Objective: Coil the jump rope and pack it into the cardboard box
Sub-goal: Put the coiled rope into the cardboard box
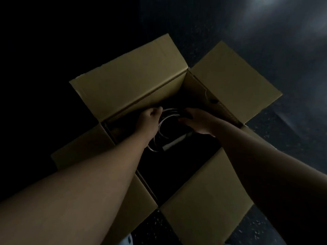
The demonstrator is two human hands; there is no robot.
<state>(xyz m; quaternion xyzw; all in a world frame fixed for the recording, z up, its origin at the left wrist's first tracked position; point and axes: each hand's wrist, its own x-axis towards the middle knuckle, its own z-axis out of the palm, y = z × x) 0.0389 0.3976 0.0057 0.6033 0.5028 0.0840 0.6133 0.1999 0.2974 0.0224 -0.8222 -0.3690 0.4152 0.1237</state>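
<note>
The cardboard box (pixel 134 80) stands on a dark speckled floor (pixel 283 138) with all four flaps spread open. Inside it, both hands hold the coiled jump rope (pixel 161 124): the left hand (pixel 150 117) grips one side, the right hand (pixel 198 121) grips the other.

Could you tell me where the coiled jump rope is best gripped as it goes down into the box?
Probably from above, one grip on each side of the jump rope loops, as the left hand and right hand sit now; opposite holds should keep the coil flat and bundled inside the cardboard box.
</note>
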